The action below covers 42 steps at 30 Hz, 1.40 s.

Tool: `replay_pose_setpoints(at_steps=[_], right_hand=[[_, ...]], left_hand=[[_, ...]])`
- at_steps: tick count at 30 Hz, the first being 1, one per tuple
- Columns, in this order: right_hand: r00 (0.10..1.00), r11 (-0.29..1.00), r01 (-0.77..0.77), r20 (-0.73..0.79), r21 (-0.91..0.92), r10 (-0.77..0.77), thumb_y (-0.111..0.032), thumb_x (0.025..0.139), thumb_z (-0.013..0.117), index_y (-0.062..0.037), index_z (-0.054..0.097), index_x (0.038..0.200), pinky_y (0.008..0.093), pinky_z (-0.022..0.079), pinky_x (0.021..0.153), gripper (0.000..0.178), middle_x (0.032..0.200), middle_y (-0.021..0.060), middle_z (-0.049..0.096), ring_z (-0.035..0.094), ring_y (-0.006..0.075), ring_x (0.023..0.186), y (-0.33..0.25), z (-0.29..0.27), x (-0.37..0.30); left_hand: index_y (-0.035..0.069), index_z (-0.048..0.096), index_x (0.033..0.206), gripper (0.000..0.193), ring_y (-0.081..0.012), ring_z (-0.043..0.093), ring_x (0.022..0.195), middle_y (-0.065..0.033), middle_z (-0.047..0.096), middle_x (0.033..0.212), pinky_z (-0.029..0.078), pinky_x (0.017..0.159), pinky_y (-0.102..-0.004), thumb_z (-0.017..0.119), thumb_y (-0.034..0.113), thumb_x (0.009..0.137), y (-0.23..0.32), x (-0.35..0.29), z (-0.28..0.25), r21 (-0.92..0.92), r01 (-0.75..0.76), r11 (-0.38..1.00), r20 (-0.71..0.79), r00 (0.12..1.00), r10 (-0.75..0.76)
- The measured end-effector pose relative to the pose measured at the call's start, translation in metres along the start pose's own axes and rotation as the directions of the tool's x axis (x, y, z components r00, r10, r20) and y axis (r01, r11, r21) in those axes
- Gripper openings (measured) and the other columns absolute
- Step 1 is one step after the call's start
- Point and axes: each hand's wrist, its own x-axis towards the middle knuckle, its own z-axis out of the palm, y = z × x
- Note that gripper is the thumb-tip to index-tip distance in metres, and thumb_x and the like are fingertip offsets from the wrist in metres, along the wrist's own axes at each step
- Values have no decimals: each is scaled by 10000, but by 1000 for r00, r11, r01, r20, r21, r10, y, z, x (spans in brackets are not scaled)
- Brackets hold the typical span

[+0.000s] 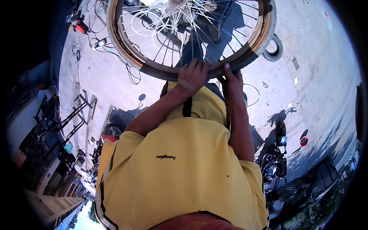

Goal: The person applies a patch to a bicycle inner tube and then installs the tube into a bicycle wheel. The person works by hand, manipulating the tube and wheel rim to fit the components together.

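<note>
A spoked wheel (pixel 147 66) with a worn brown rim and dark tire fills the top of the view; its upper part is cut off. My left hand (pixel 193 76) is closed over the near edge of the tire, fingers curled across it toward the rim. Just to its right, my right hand (pixel 232 82) pinches the same edge, thumb on top and the other fingers mostly hidden beneath. Thin pale spokes run in to a hub (pixel 177 5) at the top.
A loose tire (pixel 273 49) lies on the concrete right of the wheel. Cables and a red tool (pixel 81 27) lie at the upper left. Motorcycles stand at the lower right, near a small red container (pixel 304 141). A metal frame (pixel 78 115) is at the left.
</note>
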Motion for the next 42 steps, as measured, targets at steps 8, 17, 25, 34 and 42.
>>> replay_pose_setpoints(at_steps=[8,17,25,34,42], right_hand=[[999,995,40,-6,-89,-41,-68,928,751,109,608,1194,354,554,960,350,1151,174,707,683,217,1030,6,-3,-15],[988,982,149,-31,-119,-154,-49,898,774,85,663,1140,332,533,927,298,1101,145,736,678,185,1000,5,0,-26],[992,991,119,-22,-55,-120,-45,892,773,70,699,1086,327,528,911,237,1033,130,754,683,170,938,10,-6,-11],[987,985,156,-24,-71,-158,-37,877,796,62,703,1097,319,521,923,259,1051,124,760,685,165,960,9,-5,-7],[994,977,108,21,-186,-106,-56,859,823,56,715,1086,322,517,929,274,1045,114,763,678,154,977,3,-11,-8]], left_hand=[[47,606,1237,691,-267,627,1025,-104,663,1036,577,769,-423,853,417,709,-1,3,-28,-142,30,989,141,990,-10],[-8,592,1227,741,-330,623,1067,-170,667,1089,567,824,-448,804,557,797,-2,18,-61,-309,103,945,314,950,-1],[-24,553,1295,792,-327,622,1057,-182,671,1057,564,841,-439,792,551,807,-1,18,-53,-278,75,958,319,948,18],[-19,526,1350,759,-329,605,1073,-179,644,1098,547,861,-439,792,471,835,3,16,-51,-258,48,965,264,964,23],[16,567,1294,731,-309,616,1017,-142,636,1020,550,813,-431,858,412,753,5,11,-46,-234,79,969,208,978,-29]])
